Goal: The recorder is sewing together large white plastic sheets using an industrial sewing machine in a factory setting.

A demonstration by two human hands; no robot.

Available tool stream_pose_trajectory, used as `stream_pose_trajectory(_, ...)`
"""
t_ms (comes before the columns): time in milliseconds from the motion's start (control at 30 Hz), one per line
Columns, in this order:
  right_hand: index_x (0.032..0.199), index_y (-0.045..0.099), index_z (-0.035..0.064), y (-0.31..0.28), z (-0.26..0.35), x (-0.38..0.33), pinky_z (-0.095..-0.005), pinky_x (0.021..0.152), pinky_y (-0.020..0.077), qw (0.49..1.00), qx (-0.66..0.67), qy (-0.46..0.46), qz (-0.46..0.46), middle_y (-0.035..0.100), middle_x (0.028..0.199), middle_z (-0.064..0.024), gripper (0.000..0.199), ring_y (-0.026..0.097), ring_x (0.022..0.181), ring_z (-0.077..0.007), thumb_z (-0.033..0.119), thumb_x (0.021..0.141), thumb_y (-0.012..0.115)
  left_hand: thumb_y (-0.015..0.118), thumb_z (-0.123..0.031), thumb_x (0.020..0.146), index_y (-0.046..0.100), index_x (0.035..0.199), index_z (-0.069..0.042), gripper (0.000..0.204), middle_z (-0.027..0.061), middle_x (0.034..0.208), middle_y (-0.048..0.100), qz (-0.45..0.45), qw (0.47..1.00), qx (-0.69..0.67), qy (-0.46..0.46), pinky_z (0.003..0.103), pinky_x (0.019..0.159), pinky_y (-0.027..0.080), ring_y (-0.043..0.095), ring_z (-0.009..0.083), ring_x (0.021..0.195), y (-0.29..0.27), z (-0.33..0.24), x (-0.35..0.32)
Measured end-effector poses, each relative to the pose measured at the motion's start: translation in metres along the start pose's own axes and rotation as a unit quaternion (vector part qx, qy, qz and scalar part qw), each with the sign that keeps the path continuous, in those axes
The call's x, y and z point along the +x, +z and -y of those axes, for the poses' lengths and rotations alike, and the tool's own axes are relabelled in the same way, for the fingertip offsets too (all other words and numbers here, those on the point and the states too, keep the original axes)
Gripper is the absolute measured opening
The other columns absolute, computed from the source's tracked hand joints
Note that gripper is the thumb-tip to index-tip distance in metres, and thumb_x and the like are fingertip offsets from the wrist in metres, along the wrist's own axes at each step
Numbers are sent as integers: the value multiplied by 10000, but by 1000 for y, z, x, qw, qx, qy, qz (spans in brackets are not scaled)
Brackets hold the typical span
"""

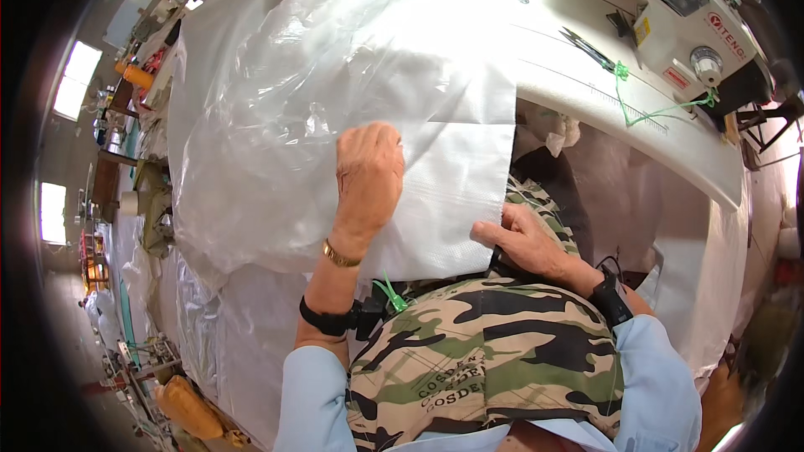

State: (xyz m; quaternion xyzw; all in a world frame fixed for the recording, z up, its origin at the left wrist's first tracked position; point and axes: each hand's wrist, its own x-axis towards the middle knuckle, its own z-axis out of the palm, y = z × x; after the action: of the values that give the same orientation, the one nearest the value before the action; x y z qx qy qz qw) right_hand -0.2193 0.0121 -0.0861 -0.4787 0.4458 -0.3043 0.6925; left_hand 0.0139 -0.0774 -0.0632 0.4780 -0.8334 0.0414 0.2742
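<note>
A large white woven plastic sheet [456, 163] lies across my lap and up to the sewing machine, with glossy clear plastic film [289, 109] wrinkled over its left and upper part. My left hand [368, 172] is closed, knuckles up, over the middle of the sheet near the film. Whatever is in its fingers is hidden beneath the hand. At the sheet's lower right edge, my right hand [528, 238] grips the woven material, thumb on top and the other fingers underneath.
A white sewing machine [569, 8] with a lit display stands at the upper right. Dark snips [589, 48] and green thread [621, 88] lie on its bed. More pale plastic sheeting [251, 335] hangs at the lower left. Cluttered workbenches line the far left.
</note>
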Motion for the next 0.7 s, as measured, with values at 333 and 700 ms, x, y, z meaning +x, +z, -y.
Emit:
stream_pose_trajectory(333,1089,612,-61,13,-23,5,-266,588,426,996,-24,-77,-34,610,806,-23,350,508,679,-79,265,962,611,546,-104,1005,566,1066,-18,107,-23,701,519,120,712,-597,-349,181,566,404,466,42,620,-10,-39,-20)
stream_pose_trajectory(700,839,540,27,24,-15,-3,-467,619,441,923,-244,-272,-118,565,672,-181,192,549,637,-399,178,952,576,550,-120,1011,596,1047,-4,130,-55,674,500,159,795,-533,-243,180,498,350,405,21,551,-7,-66,-27)
